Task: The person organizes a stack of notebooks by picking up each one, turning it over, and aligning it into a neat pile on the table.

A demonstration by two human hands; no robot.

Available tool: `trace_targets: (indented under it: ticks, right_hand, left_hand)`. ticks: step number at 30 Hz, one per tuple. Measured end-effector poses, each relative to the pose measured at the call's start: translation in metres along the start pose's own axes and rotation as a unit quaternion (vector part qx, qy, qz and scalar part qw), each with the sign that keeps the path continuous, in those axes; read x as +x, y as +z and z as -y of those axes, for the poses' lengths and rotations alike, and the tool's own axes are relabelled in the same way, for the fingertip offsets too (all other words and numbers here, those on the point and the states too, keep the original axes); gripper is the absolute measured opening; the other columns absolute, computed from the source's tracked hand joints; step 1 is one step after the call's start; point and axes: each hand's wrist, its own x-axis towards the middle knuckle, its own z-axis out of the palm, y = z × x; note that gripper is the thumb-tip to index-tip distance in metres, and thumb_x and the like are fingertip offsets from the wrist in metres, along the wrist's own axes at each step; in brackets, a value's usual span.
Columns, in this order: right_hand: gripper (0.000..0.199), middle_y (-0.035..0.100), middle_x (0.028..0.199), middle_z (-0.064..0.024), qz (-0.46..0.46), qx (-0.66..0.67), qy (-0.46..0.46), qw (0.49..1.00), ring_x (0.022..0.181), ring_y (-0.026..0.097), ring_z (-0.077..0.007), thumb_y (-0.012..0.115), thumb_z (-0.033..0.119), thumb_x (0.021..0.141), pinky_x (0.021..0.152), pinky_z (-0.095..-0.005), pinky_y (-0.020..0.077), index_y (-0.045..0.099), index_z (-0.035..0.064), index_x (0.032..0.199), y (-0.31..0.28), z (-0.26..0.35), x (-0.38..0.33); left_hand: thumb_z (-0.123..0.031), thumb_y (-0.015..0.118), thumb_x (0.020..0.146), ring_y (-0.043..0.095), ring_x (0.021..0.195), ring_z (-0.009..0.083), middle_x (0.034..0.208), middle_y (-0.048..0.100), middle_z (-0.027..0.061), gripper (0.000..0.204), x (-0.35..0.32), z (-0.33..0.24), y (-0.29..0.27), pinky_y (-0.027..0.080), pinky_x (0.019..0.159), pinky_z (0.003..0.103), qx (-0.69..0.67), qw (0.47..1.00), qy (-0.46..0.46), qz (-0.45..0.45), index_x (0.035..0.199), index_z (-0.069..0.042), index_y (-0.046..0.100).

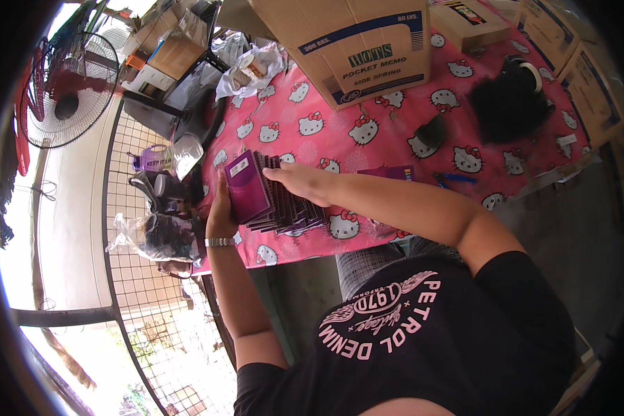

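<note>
Head view is showing the left hand [220, 211] gripping a purple notebook [248, 187] while the right hand [299, 182], fingers flat, is pressing the notebook row [291, 208], likely squaring it next.

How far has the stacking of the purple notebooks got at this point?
A row of purple notebooks already stands on the pink tablecloth. The left hand props the front one; the right hand rests on top. Another purple notebook lies apart, not yet added.

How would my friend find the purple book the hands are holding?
Look at the pink cat-print tablecloth, near its edge by the wire fence. A row of dark notebooks stands there between both hands. The purple notebook is the end one, against the left hand, tilted, its bright cover showing.
</note>
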Motion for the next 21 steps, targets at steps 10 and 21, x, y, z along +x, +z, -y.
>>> trace_targets:
  ticks: [10, 21]
  right_hand:
    - [0.042, 0.065, 0.119, -0.0164, -0.005, -0.018, 0.035, 0.999, 0.104, 0.063, -0.0253, 0.056, 0.026, 0.096, 0.091, -0.0415, 0.0469, 0.057, -0.0036, 0.126, 0.042, 0.034, 0.010]
    - [0.092, 0.046, 0.139, -0.0326, -0.055, -0.108, -0.160, 0.980, 0.129, 0.049, -0.0408, 0.069, 0.039, 0.084, 0.108, -0.0419, 0.0391, 0.024, -0.0089, 0.148, 0.026, 0.053, -0.029]
  left_hand:
    - [-0.040, 0.055, 0.099, 0.056, 0.070, 0.0116, 0.096, 0.066, 0.0028, 0.044, -0.001, 0.000, -0.022, 0.048, 0.065, 0.027, 0.105, 0.993, 0.043, -0.042, 0.123, -0.003, 0.058]
    - [-0.023, 0.063, 0.094, 0.069, 0.096, 0.0223, 0.107, 0.069, 0.0111, 0.033, -0.029, -0.031, 0.045, 0.057, 0.084, 0.037, -0.032, 0.991, 0.127, -0.004, 0.119, -0.001, 0.060]
